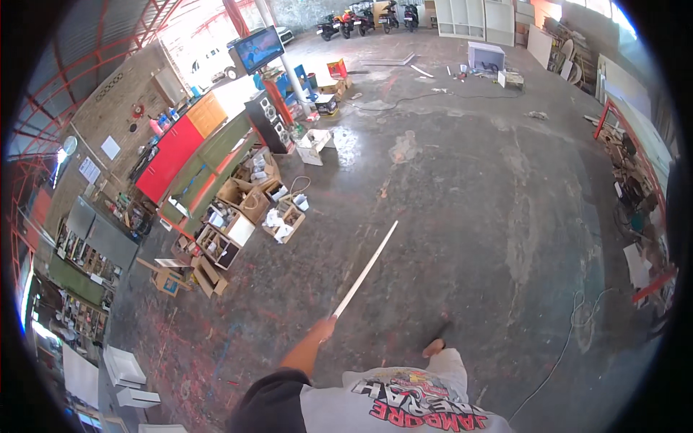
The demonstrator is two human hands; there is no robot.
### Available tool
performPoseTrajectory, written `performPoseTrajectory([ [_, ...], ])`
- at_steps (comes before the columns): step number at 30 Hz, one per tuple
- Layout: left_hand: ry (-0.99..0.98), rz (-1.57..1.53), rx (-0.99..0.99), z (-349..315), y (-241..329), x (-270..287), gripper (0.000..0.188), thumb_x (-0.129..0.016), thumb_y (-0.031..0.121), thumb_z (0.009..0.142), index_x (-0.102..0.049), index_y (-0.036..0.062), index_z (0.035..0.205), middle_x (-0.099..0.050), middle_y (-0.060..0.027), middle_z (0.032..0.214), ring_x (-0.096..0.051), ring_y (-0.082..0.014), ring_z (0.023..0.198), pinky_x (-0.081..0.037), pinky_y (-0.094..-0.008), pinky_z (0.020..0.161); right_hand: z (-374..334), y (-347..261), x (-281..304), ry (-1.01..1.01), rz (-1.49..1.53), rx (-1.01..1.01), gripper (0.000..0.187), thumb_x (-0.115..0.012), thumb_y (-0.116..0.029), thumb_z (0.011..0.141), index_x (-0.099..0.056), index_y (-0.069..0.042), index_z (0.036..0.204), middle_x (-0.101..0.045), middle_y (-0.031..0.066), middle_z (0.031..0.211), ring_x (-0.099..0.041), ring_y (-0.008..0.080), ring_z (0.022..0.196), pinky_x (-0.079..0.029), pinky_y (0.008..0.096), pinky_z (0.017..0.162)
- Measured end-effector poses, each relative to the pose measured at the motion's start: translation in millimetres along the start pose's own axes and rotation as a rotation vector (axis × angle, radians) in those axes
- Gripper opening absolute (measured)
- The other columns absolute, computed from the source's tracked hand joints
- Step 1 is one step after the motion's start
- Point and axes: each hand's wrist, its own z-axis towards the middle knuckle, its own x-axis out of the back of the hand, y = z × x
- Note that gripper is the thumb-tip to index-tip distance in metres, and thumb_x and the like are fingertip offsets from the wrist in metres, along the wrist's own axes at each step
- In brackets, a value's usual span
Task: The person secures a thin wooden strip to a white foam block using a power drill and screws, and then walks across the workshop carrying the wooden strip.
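My left hand (324, 329) is closed around the near end of a long, thin, pale wooden strip (367, 274). The strip points forward and to the right, tilted above the dark concrete floor. My left arm reaches out from a dark sleeve. No part of my right hand shows in the picture. One of my feet (434, 348) is visible at the lower middle, below my light printed shirt.
Cardboard boxes (254, 206) and wooden crates line the left by a green bench (216, 155). A black speaker (267, 124) stands beyond. A loose cable (559, 357) lies at right, near a red-framed table (642, 137). Ahead stands a white cabinet (486, 56); motorbikes (368, 20) are farther back.
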Motion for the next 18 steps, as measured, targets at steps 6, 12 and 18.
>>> performPoseTrajectory([
  [6, -0.007, 0.153, -0.125, -27, 107, -46, 0.09, -0.029, 0.077, 0.096, -0.073, -0.0012, 0.095, -0.072, -0.0234, 0.093, -0.068, -0.043, 0.098, -0.05, -0.0532, 0.086, 91, -37, 164, 0.102, -0.385, 0.784, 0.027, -0.061, -0.026, 0.089, -0.072, -0.002, 0.095, -0.07, 0.0225, 0.082, -0.072, 0.0337, 0.074, -0.052, 0.046, 0.064],
  [12, -0.142, 0.19, 0.038, 23, 154, -97, 0.097, -0.022, 0.081, 0.094, -0.072, -0.0007, 0.111, -0.068, -0.0307, 0.113, -0.063, -0.0476, 0.112, -0.047, -0.0541, 0.095, 291, -169, 350, 0.101, -0.037, -0.389, 0.039, -0.067, -0.034, 0.086, -0.069, 0.006, 0.088, -0.07, 0.0208, 0.074, -0.07, 0.0322, 0.065, -0.05, 0.0463, 0.058],
  [18, -0.308, 0.08, 0.286, 92, 238, -113, 0.094, -0.024, 0.08, 0.094, -0.073, 0.0009, 0.11, -0.069, -0.0286, 0.113, -0.062, -0.0474, 0.114, -0.049, -0.0523, 0.094, 363, -276, 496, 0.351, 0.109, -0.241, 0.049, -0.068, -0.039, 0.086, -0.07, 0.009, 0.096, -0.07, 0.0225, 0.076, -0.073, 0.0344, 0.071, -0.055, 0.0476, 0.063],
])
